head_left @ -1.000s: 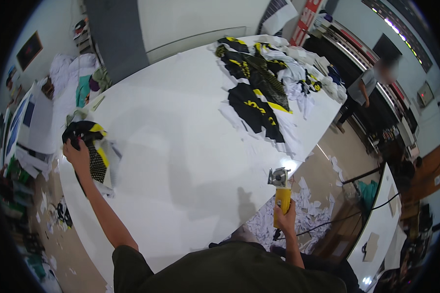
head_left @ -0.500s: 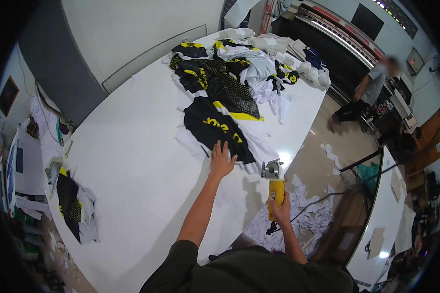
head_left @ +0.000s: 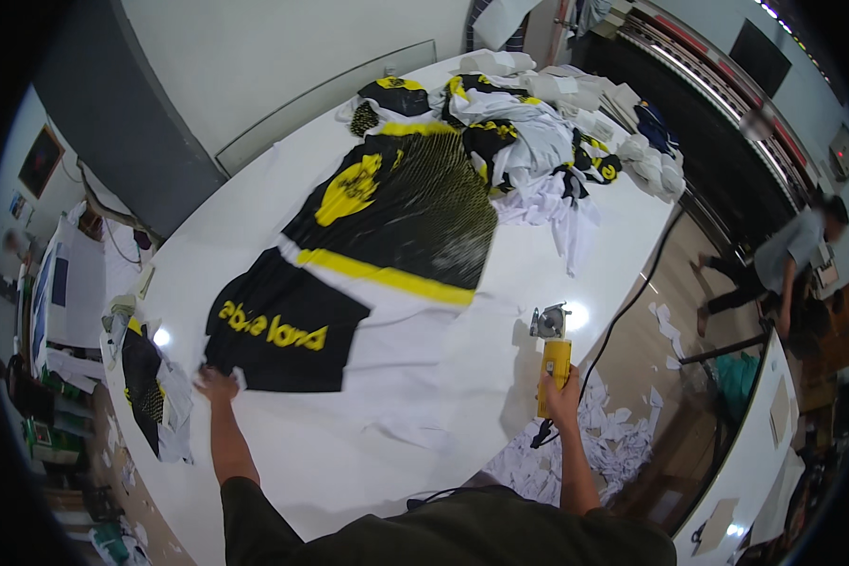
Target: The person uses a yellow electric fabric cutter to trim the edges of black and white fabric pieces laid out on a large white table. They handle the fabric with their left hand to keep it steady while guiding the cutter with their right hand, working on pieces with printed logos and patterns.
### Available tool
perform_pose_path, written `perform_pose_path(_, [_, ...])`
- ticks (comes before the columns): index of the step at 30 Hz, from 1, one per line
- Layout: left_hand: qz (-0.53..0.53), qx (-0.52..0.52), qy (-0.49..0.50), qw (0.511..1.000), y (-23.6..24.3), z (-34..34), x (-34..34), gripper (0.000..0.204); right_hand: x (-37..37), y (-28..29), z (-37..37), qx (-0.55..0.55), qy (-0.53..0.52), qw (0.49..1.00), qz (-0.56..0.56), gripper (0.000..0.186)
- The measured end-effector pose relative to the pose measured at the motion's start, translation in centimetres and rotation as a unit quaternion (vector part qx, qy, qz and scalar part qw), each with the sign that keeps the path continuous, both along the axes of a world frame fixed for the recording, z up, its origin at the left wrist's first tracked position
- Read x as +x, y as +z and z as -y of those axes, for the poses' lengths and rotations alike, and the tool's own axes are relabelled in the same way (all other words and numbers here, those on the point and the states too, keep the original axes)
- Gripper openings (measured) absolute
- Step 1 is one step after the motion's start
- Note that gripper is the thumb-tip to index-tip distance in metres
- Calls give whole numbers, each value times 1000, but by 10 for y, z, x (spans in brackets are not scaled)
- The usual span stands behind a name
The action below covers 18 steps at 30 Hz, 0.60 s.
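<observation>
My left hand [head_left: 219, 383] pinches the lower left corner of a black fabric panel with yellow lettering [head_left: 283, 330]; motion smears its fingers a little. This panel is part of a printed sheet with white margins, spread across the white table [head_left: 283, 443]. Above it lies a larger black panel [head_left: 415, 203] with a yellow emblem, a dotted pattern and a yellow band. My right hand [head_left: 563, 396] is wrapped round the yellow body of an electric rotary cloth cutter [head_left: 557, 363]. The cutter's metal blade head points away from me, right of the fabric and apart from it.
A heap of printed and white cloth [head_left: 528, 141] covers the table's far end. Cut pieces [head_left: 146, 396] lie at the left edge. A black power cord [head_left: 623, 321] runs beyond the right edge. White scraps [head_left: 613, 439] litter the floor. Another person [head_left: 792, 250] bends at the right.
My left hand has moved from the middle of the table to the left, drawing the black fabric out flat. The cutter has shifted slightly right. The other person has moved right and bent over.
</observation>
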<state>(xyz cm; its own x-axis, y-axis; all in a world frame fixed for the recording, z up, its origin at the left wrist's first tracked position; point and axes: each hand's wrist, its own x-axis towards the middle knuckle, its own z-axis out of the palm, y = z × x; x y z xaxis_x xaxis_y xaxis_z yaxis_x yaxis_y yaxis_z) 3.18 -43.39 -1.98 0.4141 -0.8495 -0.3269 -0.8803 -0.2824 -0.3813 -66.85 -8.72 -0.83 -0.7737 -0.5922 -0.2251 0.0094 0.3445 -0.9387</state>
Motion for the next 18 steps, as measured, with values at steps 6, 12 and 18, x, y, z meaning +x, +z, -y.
perform_pose_path(6, [-85,-236,-180,951,-8,-50,-60,69,-3,-6,78,30,76,997,-9,48])
perform_pose_path(12, [-277,-193,-154,929,1,-229,-220,70,-12,-14,133,26,114,993,34,47])
perform_pose_path(18, [-317,-358,-145,866,-10,-301,-178,21,-22,-9,180,226,161,941,-194,58])
